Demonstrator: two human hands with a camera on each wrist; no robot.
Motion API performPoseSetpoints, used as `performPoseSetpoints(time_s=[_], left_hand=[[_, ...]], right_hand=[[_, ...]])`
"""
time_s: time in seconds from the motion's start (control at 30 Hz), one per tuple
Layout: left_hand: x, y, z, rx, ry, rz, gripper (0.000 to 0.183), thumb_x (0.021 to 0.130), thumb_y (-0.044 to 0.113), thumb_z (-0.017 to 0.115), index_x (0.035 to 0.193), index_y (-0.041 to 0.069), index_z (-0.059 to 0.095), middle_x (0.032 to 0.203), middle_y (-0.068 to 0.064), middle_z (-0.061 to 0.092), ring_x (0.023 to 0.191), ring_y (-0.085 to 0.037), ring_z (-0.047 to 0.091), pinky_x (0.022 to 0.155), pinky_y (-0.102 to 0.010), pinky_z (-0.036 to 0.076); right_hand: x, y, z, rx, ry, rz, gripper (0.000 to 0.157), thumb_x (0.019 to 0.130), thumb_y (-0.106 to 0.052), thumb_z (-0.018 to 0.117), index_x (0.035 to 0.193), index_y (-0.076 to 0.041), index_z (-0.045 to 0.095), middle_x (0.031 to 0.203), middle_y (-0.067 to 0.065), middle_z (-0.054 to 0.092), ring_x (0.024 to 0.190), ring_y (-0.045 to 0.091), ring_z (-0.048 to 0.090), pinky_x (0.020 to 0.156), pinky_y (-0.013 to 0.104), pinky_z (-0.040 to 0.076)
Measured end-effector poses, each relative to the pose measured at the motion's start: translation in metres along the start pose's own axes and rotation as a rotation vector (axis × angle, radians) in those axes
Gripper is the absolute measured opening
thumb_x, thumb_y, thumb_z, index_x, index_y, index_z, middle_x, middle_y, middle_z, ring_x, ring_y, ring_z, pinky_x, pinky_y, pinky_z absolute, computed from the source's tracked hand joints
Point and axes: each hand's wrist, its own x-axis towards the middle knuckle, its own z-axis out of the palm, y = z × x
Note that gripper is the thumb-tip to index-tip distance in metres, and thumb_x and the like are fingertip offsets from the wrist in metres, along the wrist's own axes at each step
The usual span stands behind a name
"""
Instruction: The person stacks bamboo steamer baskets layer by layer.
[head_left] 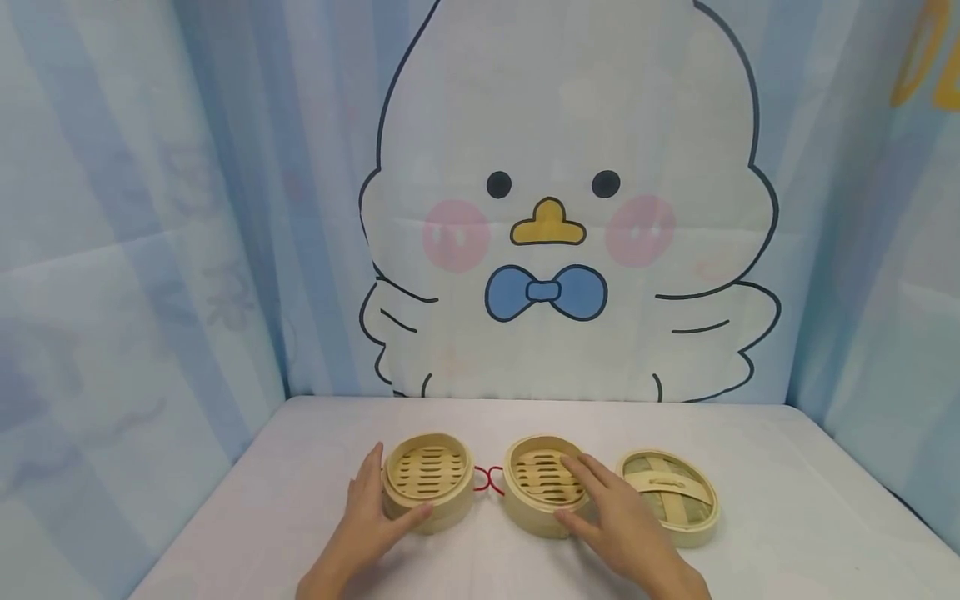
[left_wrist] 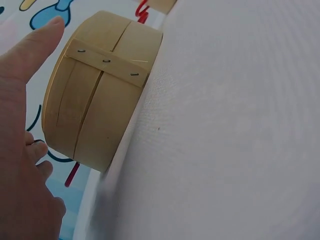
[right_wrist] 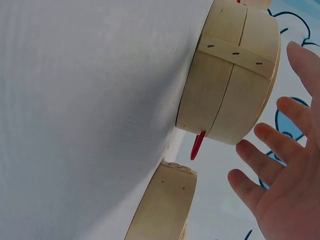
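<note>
Two round bamboo steamer baskets stand upright on the white table, slats facing up. Beside the left steamer basket (head_left: 448, 508) (left_wrist: 100, 95) is my left hand (head_left: 363, 521) (left_wrist: 22, 125), thumb at its near side and fingers along its left side; contact is unclear. My right hand (head_left: 630, 525) (right_wrist: 292, 185) hovers at the right steamer basket (head_left: 525, 510) (right_wrist: 230, 75), its fingers spread over the right rim. In the right wrist view these fingers look apart from the basket wall. The woven steamer lid (head_left: 703, 525) (right_wrist: 162, 205) lies to the right, partly behind my right hand.
Red cord loops (head_left: 489, 479) lie between the two baskets. The white table (head_left: 255, 517) runs back to a blue and white cloth backdrop with a printed cartoon bird (head_left: 555, 350). Cloth walls (head_left: 135, 292) stand on both sides.
</note>
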Motion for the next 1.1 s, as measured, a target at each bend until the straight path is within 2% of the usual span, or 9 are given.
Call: performPoseSetpoints(time_s=[0.3,0.53,0.67,0.83,0.97,1.1], left_hand=[[-0.0001,-0.0058,0.0038,-0.039,-0.005,0.014,0.118,0.071,0.058,0.072,0.147,-0.002,0.005,0.149,-0.027,0.010,0.135,-0.045,0.009,0.108,-0.057,-0.001],[-0.0004,-0.0057,0.0040,-0.056,-0.014,0.005,0.116,0.072,0.056,0.072,0.146,-0.004,0.006,0.149,-0.028,0.012,0.135,-0.045,0.008,0.107,-0.058,-0.002],[-0.0002,-0.0060,0.0043,-0.066,-0.019,-0.002,0.115,0.072,0.056,0.072,0.146,-0.004,0.008,0.149,-0.028,0.013,0.136,-0.044,0.009,0.108,-0.057,-0.002],[0.0000,-0.0057,0.0043,-0.078,-0.026,-0.022,0.115,0.070,0.056,0.074,0.146,-0.003,0.011,0.148,-0.026,0.016,0.135,-0.044,0.011,0.108,-0.057,0.000],[0.0002,-0.0054,0.0042,-0.086,-0.027,-0.028,0.115,0.069,0.055,0.075,0.146,-0.003,0.011,0.148,-0.026,0.017,0.135,-0.044,0.011,0.108,-0.057,0.001],[0.0000,-0.0054,0.0042,-0.088,-0.022,-0.029,0.115,0.070,0.056,0.074,0.146,-0.003,0.012,0.148,-0.027,0.017,0.135,-0.044,0.012,0.107,-0.058,0.008]], right_hand=[[-0.0004,0.0008,0.0013,-0.036,0.010,-0.017,0.064,0.079,-0.042,0.072,0.133,-0.014,0.052,0.135,0.014,0.047,0.119,0.035,0.048,0.094,0.051,0.041],[0.0000,0.0002,0.0026,-0.054,0.023,-0.017,0.050,0.075,-0.032,0.077,0.120,-0.015,0.062,0.127,0.010,0.054,0.115,0.031,0.051,0.092,0.048,0.044],[-0.0001,0.0013,0.0046,-0.059,0.070,-0.054,0.039,0.072,-0.027,0.080,0.107,-0.017,0.067,0.116,0.002,0.059,0.109,0.025,0.055,0.089,0.043,0.046],[0.0008,0.0029,0.0067,-0.058,0.096,-0.062,0.028,0.071,-0.025,0.081,0.095,-0.023,0.068,0.102,-0.012,0.058,0.101,0.014,0.057,0.085,0.036,0.049],[0.0007,0.0028,0.0070,-0.052,0.102,-0.051,0.025,0.070,-0.025,0.081,0.090,-0.025,0.066,0.097,-0.017,0.056,0.098,0.010,0.057,0.083,0.034,0.049],[0.0003,0.0024,0.0068,-0.046,0.104,-0.049,0.025,0.069,-0.023,0.082,0.089,-0.026,0.066,0.095,-0.018,0.055,0.096,0.008,0.056,0.082,0.033,0.050]])
